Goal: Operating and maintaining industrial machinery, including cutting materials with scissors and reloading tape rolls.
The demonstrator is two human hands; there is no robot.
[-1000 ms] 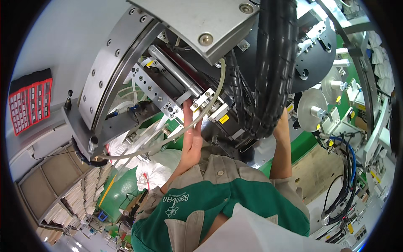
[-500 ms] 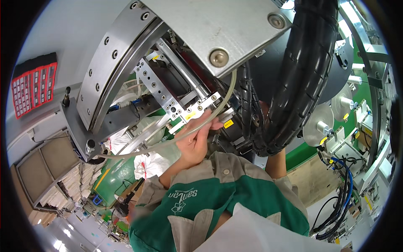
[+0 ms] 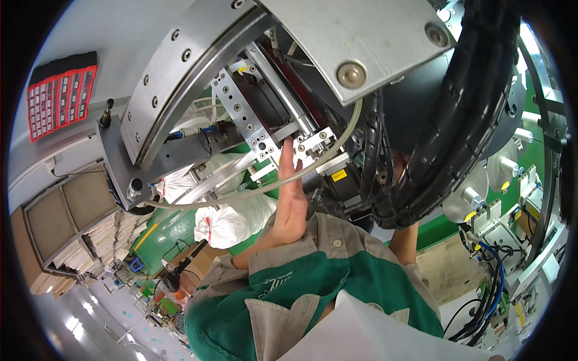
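Note:
My left hand point(image 3: 292, 198) reaches up with straight fingers into a machine, its index fingertip at a small metal bracket point(image 3: 286, 131). Whether it touches the bracket, I cannot tell; nothing shows in its grip. Beside the fingers sit a perforated aluminium plate point(image 3: 238, 109) and a polished steel rod point(image 3: 280, 87). A clear hose point(image 3: 253, 197) crosses over the palm side of the hand. Most of my right hand point(image 3: 398, 162) is hidden behind a thick black spiral-wrapped cable bundle point(image 3: 445, 138); only a patch of skin shows, and its fingers are out of sight.
A large bolted metal block point(image 3: 367, 45) hangs over the work, with a curved steel rail point(image 3: 198, 66) at left. White sacks point(image 3: 232, 219) lie on the green floor. Clear discs point(image 3: 466, 192) stand at right. A red-edged pocket chart point(image 3: 63, 99) hangs on the wall.
My left hand has gone from bent fingers by the yellow-labelled block to straight fingers pointing up at the bracket. The view has shifted, moving the machine rightward in the picture. My right hand stays mostly hidden.

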